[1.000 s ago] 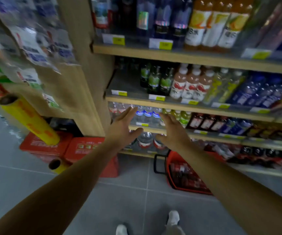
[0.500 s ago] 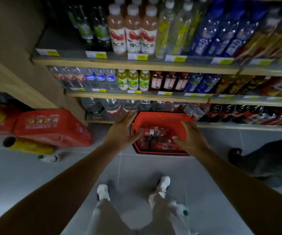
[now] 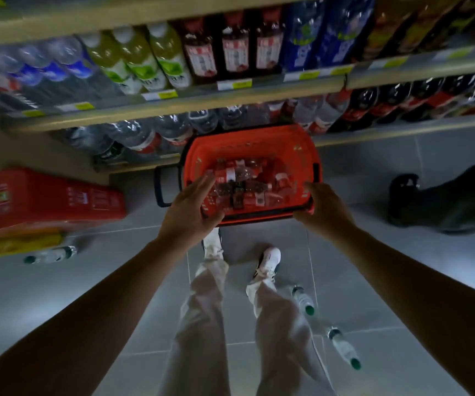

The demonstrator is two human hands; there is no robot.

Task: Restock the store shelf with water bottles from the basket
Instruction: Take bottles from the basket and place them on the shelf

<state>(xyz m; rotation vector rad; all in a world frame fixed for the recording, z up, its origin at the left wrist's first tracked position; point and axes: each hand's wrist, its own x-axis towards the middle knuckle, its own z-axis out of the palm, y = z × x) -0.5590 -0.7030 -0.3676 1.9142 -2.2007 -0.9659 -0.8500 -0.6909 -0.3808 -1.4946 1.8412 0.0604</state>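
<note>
An orange plastic basket (image 3: pixel 247 141) stands on the grey floor against the bottom shelf, filled with several clear water bottles with red labels (image 3: pixel 247 184). My left hand (image 3: pixel 192 210) hovers over the basket's near left corner, fingers straight and spread, holding nothing. My right hand (image 3: pixel 323 207) is at the near right corner, fingers loosely bent over the rim; whether it touches the rim I cannot tell. The bottom shelf (image 3: pixel 402 132) behind the basket carries large water bottles with red labels (image 3: pixel 147 141).
Red cartons (image 3: pixel 45 195) and a yellow roll lie on the floor at left, with a loose bottle (image 3: pixel 50 254) beside them. Two more bottles (image 3: pixel 345 350) lie by my feet. A dark bag (image 3: pixel 447 198) sits at right. Upper shelves hold juice, tea and blue-labelled bottles.
The view has tilted further down and closed in on the basket. Both hands dropped from shelf height to the basket's near rim, left and right of it.
</note>
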